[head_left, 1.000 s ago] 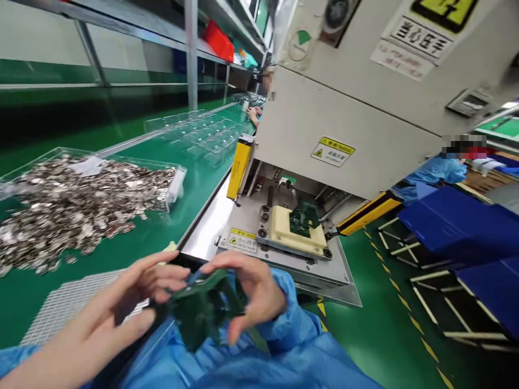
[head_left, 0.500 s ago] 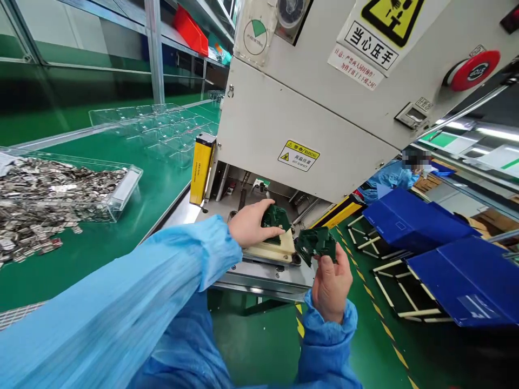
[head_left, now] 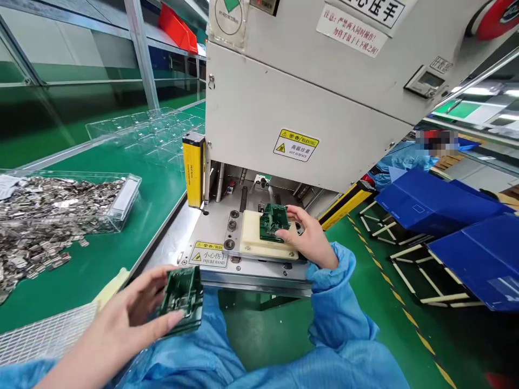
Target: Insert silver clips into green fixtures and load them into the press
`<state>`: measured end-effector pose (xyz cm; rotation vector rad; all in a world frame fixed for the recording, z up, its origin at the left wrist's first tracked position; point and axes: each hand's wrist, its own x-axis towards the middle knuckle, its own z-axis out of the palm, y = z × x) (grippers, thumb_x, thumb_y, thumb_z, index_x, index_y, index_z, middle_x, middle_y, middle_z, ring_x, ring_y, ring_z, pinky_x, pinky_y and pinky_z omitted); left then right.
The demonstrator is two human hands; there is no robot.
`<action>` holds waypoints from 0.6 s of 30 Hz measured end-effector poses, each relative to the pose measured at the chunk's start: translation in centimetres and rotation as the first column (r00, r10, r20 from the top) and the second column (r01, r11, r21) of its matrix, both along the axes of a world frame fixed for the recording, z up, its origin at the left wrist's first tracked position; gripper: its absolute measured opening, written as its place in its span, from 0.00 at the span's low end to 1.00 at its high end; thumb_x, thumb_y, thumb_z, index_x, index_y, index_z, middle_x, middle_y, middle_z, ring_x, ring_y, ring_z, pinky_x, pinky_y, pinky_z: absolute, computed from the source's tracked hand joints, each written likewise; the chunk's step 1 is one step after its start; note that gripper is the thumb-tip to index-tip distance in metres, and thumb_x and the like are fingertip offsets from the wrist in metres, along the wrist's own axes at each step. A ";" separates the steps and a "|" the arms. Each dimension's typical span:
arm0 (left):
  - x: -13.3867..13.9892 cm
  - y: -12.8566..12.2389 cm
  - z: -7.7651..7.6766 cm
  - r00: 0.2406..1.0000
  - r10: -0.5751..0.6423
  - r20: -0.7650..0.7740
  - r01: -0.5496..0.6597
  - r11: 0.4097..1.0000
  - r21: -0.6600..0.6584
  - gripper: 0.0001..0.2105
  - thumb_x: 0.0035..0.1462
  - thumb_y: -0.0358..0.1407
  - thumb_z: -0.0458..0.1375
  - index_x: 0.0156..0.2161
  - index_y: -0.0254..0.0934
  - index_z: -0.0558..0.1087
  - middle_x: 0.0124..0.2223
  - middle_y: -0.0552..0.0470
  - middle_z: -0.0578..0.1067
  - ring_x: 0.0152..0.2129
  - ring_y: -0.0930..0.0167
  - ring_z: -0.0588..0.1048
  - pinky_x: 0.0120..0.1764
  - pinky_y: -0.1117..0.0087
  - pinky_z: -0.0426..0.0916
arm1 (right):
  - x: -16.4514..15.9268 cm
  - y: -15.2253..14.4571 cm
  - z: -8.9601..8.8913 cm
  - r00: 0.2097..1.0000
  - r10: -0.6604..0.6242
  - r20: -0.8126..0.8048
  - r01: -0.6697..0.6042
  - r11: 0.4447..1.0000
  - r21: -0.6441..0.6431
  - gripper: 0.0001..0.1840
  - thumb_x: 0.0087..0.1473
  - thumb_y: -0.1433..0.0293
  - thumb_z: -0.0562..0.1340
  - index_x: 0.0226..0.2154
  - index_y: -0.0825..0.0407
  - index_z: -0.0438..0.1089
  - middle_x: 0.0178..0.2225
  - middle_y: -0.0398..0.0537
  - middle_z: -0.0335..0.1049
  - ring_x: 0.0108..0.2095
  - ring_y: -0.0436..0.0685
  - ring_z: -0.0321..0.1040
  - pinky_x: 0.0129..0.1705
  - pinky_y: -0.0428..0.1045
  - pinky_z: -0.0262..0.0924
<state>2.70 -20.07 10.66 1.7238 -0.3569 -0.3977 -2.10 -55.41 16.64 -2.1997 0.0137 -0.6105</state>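
Note:
My left hand (head_left: 138, 308) holds a green moulded plastic part (head_left: 184, 297) between thumb and fingers, low in front of my body and left of the machine. My right hand (head_left: 310, 235) grips a second green moulded part (head_left: 273, 222), which is on the cream fixture block (head_left: 251, 235) in the press opening. Its thumb is at the near side and its fingers reach round the right side. The block is on a metal base plate (head_left: 208, 224) beneath the grey press housing (head_left: 300, 102).
Yellow light-curtain posts (head_left: 194, 173) (head_left: 344, 205) flank the opening. On the green bench at left are a clear tray (head_left: 125, 202) with a heap of small metal parts (head_left: 57, 210) and clear blister trays (head_left: 154, 129). Blue covered frames (head_left: 438, 202) and a person (head_left: 405, 162) are at right.
My left hand has moved from the fixture to the lower left, carrying a green part. My right hand has brought its green part from the right onto the fixture. My view has shifted slightly.

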 end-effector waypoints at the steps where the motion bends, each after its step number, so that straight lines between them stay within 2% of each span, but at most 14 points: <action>1: -0.5 0.5 -1.4 0.999 0.002 -0.033 -0.002 1.000 -0.003 0.29 0.40 0.46 0.71 0.49 0.44 0.72 0.54 0.47 0.74 0.52 0.51 0.72 0.53 0.52 0.72 | -0.2 0.0 -0.1 1.000 -0.011 0.005 0.011 1.000 -0.024 0.35 0.46 0.46 0.70 0.49 0.52 0.71 0.45 0.52 0.72 0.47 0.66 0.68 0.52 0.60 0.63; 4: -1.2 0.7 -4.6 0.996 0.026 -0.082 -0.029 0.999 -0.041 0.28 0.42 0.46 0.70 0.50 0.44 0.69 0.65 0.47 0.61 0.61 0.52 0.61 0.59 0.52 0.63 | -1.7 -0.5 -1.2 0.992 -0.097 0.078 0.106 0.988 -0.115 0.36 0.47 0.44 0.69 0.51 0.50 0.71 0.53 0.53 0.67 0.54 0.67 0.62 0.59 0.61 0.55; 6: -1.0 0.1 -5.8 0.994 0.037 -0.100 -0.045 0.996 -0.081 0.29 0.42 0.47 0.70 0.50 0.42 0.69 0.67 0.45 0.55 0.64 0.51 0.55 0.62 0.52 0.57 | -3.6 -1.3 -2.7 0.947 -0.275 0.168 0.298 0.945 -0.137 0.33 0.53 0.45 0.64 0.51 0.51 0.70 0.54 0.54 0.65 0.56 0.66 0.60 0.60 0.61 0.53; 7: -0.8 -0.2 -6.1 0.993 0.019 -0.116 -0.030 0.995 -0.098 0.30 0.41 0.47 0.70 0.50 0.41 0.69 0.68 0.43 0.53 0.64 0.51 0.54 0.62 0.51 0.56 | -4.9 -1.8 -3.7 0.893 -0.404 0.200 0.432 0.894 -0.121 0.32 0.56 0.45 0.60 0.51 0.53 0.70 0.53 0.55 0.66 0.54 0.65 0.61 0.59 0.61 0.54; 8: -0.6 -0.5 -6.4 0.991 -0.011 -0.131 -0.003 0.994 -0.110 0.31 0.41 0.48 0.70 0.50 0.41 0.68 0.68 0.42 0.53 0.65 0.52 0.53 0.63 0.52 0.54 | -6.2 -2.3 -4.9 0.804 -0.554 0.217 0.581 0.809 -0.089 0.32 0.57 0.45 0.57 0.49 0.54 0.71 0.50 0.57 0.68 0.52 0.66 0.63 0.56 0.62 0.56; 9: -0.4 -0.6 -6.6 0.989 -0.049 -0.139 0.033 0.993 -0.116 0.32 0.41 0.48 0.70 0.51 0.41 0.68 0.68 0.42 0.53 0.65 0.52 0.53 0.63 0.52 0.53 | -7.6 -2.9 -6.1 0.717 -0.672 0.187 0.691 0.720 -0.064 0.35 0.56 0.43 0.55 0.47 0.56 0.71 0.47 0.58 0.69 0.49 0.67 0.65 0.53 0.62 0.58; 10: -0.2 -0.7 -6.7 0.987 -0.085 -0.137 0.069 0.991 -0.115 0.32 0.41 0.47 0.70 0.52 0.41 0.68 0.68 0.42 0.53 0.65 0.53 0.52 0.63 0.52 0.53 | -8.8 -3.3 -7.2 0.664 -0.739 0.114 0.747 0.663 -0.049 0.37 0.54 0.40 0.54 0.44 0.57 0.71 0.44 0.59 0.71 0.46 0.68 0.66 0.50 0.62 0.60; 11: 0.0 -0.8 -6.8 0.986 -0.110 -0.124 0.097 0.990 -0.105 0.32 0.41 0.47 0.70 0.52 0.41 0.68 0.68 0.42 0.53 0.65 0.53 0.52 0.63 0.53 0.52 | -10.0 -3.7 -8.3 0.651 -0.759 0.018 0.759 0.651 -0.024 0.38 0.52 0.38 0.54 0.42 0.56 0.72 0.41 0.58 0.72 0.43 0.67 0.67 0.46 0.60 0.62; 14: 0.2 -0.8 -6.6 0.991 -0.129 -0.041 0.128 0.991 -0.029 0.29 0.43 0.47 0.69 0.51 0.43 0.70 0.69 0.44 0.49 0.65 0.53 0.52 0.63 0.52 0.55 | -12.3 -3.9 -10.9 0.687 -0.708 -0.163 0.726 0.680 0.102 0.38 0.49 0.36 0.54 0.36 0.54 0.71 0.36 0.55 0.73 0.38 0.65 0.68 0.38 0.56 0.64; 15: 0.3 -0.9 -6.5 0.993 -0.119 0.004 0.119 0.993 0.008 0.29 0.42 0.47 0.69 0.51 0.43 0.71 0.69 0.45 0.49 0.65 0.53 0.52 0.63 0.52 0.55 | -12.6 -3.9 -11.4 0.682 -0.709 -0.177 0.731 0.668 0.142 0.38 0.48 0.35 0.54 0.35 0.54 0.71 0.35 0.54 0.73 0.37 0.65 0.68 0.37 0.55 0.64; 18: 0.5 -1.1 -5.7 0.984 -0.102 0.144 0.086 0.990 0.113 0.29 0.40 0.46 0.70 0.50 0.44 0.73 0.67 0.45 0.55 0.64 0.51 0.53 0.63 0.50 0.52 | -12.6 -3.5 -12.3 0.603 -0.779 -0.172 0.796 0.570 0.205 0.41 0.44 0.32 0.55 0.35 0.53 0.68 0.32 0.52 0.72 0.34 0.64 0.68 0.34 0.54 0.62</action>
